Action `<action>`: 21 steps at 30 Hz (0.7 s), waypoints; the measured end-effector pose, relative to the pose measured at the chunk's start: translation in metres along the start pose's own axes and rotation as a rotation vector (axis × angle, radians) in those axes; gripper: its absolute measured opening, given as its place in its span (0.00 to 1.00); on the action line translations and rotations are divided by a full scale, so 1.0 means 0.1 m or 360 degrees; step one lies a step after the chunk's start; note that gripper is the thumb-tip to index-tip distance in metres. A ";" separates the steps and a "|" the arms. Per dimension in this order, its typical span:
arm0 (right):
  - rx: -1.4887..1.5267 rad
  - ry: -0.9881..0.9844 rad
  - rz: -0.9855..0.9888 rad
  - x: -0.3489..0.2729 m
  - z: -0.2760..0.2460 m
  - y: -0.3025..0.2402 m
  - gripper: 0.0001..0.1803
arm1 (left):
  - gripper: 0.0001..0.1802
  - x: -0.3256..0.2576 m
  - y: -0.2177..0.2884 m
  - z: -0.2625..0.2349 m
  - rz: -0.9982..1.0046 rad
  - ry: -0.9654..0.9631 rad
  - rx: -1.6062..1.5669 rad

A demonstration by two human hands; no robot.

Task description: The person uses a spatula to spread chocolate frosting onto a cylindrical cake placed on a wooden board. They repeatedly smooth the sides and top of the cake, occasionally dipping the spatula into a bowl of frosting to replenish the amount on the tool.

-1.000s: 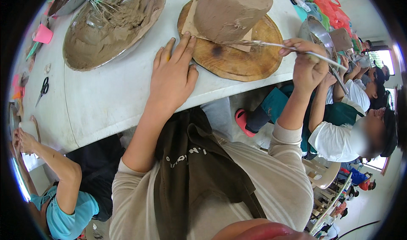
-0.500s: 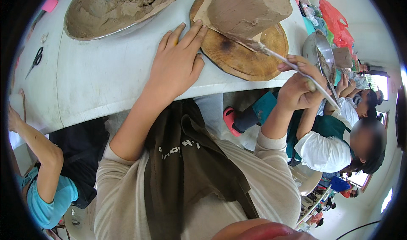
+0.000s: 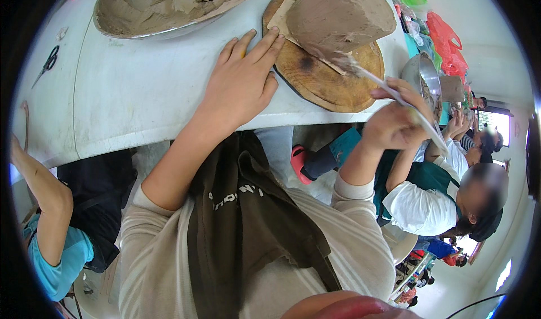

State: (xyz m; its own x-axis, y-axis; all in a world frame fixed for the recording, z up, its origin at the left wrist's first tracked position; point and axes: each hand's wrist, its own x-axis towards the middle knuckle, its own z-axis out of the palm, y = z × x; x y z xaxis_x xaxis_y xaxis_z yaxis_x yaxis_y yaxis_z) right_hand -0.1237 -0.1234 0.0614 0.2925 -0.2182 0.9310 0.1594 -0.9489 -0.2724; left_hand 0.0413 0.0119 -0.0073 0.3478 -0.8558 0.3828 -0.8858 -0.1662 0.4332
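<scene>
The shirt is beige with paler stripes running along the body. Each sleeve is short and loose, finished with a plain pale band. The apron is dark brown, creased and folded at the chest, and carries white lettering. The left hand and right hand are bare.

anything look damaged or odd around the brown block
Yes: the round board has a dark, burn-like blotch on the near side of the block. It looks odd because the wood around it is clearly lighter.
</scene>
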 end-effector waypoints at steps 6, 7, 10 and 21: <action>0.0395 0.0195 -0.0060 0.10 -0.14 -0.15 0.27 | 0.31 0.02 0.00 0.01 -0.0009 -0.0016 0.0008; 0.0264 0.0123 -0.0022 0.06 -0.09 -0.16 0.27 | 0.31 0.03 0.00 0.01 -0.0005 -0.0026 0.0009; 0.0048 0.0024 0.0020 -0.01 0.05 -0.06 0.25 | 0.31 0.04 0.01 0.01 0.0010 -0.0025 0.0004; 0.0347 0.0156 -0.0009 0.44 -0.44 0.01 0.22 | 0.33 0.09 0.06 -0.02 0.0042 -0.0125 -0.0001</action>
State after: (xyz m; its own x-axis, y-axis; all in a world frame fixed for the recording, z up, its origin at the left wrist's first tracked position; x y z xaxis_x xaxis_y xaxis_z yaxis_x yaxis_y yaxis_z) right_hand -0.1519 -0.1439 0.1130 0.1998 -0.2443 0.9489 0.3639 -0.8807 -0.3033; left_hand 0.0399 0.0045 0.0004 0.2993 -0.8957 0.3289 -0.8940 -0.1429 0.4246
